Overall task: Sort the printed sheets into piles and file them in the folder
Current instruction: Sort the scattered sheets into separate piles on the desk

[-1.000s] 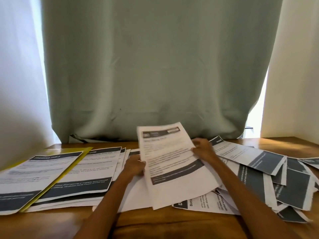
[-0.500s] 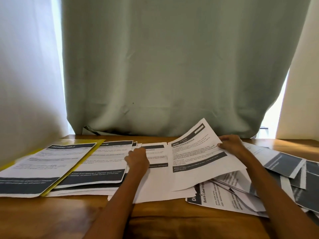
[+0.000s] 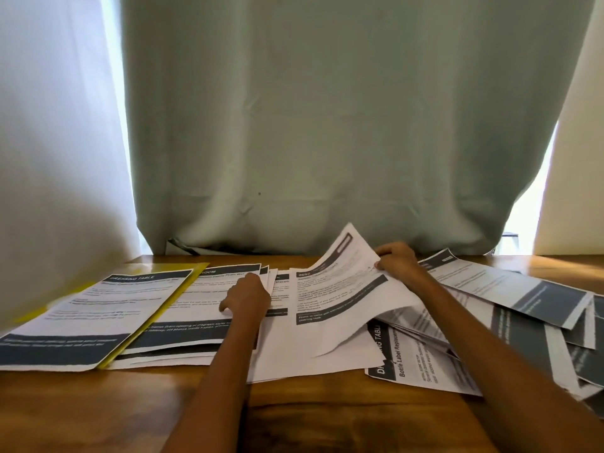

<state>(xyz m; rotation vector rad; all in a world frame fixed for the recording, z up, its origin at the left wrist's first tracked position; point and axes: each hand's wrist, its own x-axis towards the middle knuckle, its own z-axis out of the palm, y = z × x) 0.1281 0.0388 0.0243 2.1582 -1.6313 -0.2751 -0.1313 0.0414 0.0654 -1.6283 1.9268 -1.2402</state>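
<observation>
From the head camera, the right hand (image 3: 397, 264) pinches the far edge of one printed sheet (image 3: 340, 289), its fingers (image 3: 380, 264) curled on the paper, so the sheet tilts up with its dark header pointing away and right, long axis running front to back. The left hand (image 3: 246, 297) rests with fingers loosely bent on the middle pile (image 3: 202, 308), beside a yellow folder (image 3: 183, 282) carrying another sheet. A loose fan of sheets (image 3: 510, 299) sprawls at right on the wooden worktop (image 3: 327, 420), before a grey-green curtain (image 3: 327, 125)
</observation>
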